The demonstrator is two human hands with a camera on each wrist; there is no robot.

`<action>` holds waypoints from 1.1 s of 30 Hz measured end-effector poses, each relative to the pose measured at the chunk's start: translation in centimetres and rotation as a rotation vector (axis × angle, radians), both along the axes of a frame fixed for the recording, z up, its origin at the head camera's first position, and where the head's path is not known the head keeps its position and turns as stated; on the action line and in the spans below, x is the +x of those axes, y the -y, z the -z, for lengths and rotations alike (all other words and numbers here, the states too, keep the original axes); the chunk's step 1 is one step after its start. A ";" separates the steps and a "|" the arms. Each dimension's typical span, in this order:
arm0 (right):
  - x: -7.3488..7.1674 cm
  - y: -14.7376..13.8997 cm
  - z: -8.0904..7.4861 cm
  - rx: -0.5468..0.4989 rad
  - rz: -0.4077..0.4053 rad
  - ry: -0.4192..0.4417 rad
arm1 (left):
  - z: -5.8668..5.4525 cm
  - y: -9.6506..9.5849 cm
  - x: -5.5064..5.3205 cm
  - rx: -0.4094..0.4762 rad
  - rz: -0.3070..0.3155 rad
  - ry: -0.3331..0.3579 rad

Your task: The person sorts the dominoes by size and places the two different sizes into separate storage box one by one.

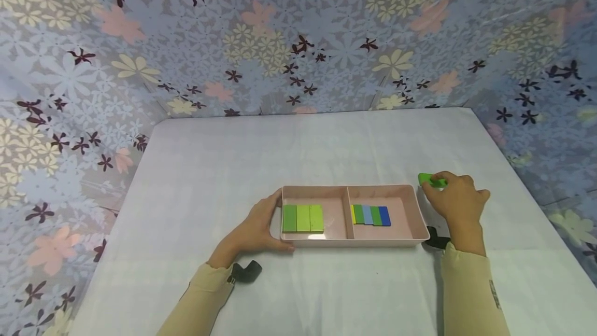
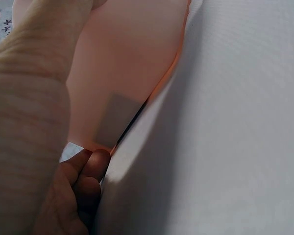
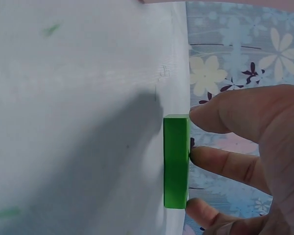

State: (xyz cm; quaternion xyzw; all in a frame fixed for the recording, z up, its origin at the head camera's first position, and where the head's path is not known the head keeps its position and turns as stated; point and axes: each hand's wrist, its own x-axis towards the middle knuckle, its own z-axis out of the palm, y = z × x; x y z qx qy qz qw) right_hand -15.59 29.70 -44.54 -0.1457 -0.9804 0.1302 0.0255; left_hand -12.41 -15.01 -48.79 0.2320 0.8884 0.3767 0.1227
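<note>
A pale pink two-compartment tray (image 1: 336, 242) lies on the table. My left hand (image 1: 258, 227) grips its left end, with the thumb along the front wall and the fingers behind the end wall. In the left wrist view, curled fingers (image 2: 94, 169) show at the tray's bottom edge. To the right of the tray, my right hand (image 1: 459, 201) pinches a bright green rectangular block (image 1: 425, 178) from above. The right wrist view shows the thumb and fingertips against one long face of this block (image 3: 176, 161). Whether the block touches the table cannot be told.
In the left compartment, a green block (image 1: 289, 219) and two lime blocks (image 1: 310, 219) stand side by side. The right compartment holds a row of thin yellow, green, light blue (image 1: 368, 215) and dark blue pieces (image 1: 384, 216). A flower-patterned curtain (image 1: 303, 40) borders the white-covered table (image 1: 210, 154).
</note>
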 end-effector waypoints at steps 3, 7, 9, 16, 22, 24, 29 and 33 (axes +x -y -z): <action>-0.1 0.1 0.2 0.001 0.002 0.023 | -0.1 0.0 0.1 -0.003 -0.005 0.005; -0.2 -0.1 0.4 -0.012 0.012 0.050 | -0.1 0.0 0.1 -0.004 -0.008 0.014; -0.3 -0.1 0.5 -0.030 0.024 0.062 | -0.2 0.0 0.1 -0.008 -0.009 0.017; -0.4 0.0 0.9 -0.040 0.050 0.056 | -0.3 0.0 0.2 -0.028 -0.011 0.024; -0.3 0.0 1.1 -0.020 0.038 0.019 | -0.2 0.0 0.1 -0.027 0.000 0.009; -0.2 0.0 1.2 -0.011 0.037 0.009 | -0.1 0.0 0.1 -0.024 0.003 0.008; -0.2 0.0 1.2 -0.004 0.051 -0.008 | -0.2 0.0 0.1 -0.017 0.010 0.008; -0.2 -0.1 1.3 -0.014 0.050 -0.030 | -0.2 0.0 0.1 -0.022 0.009 0.009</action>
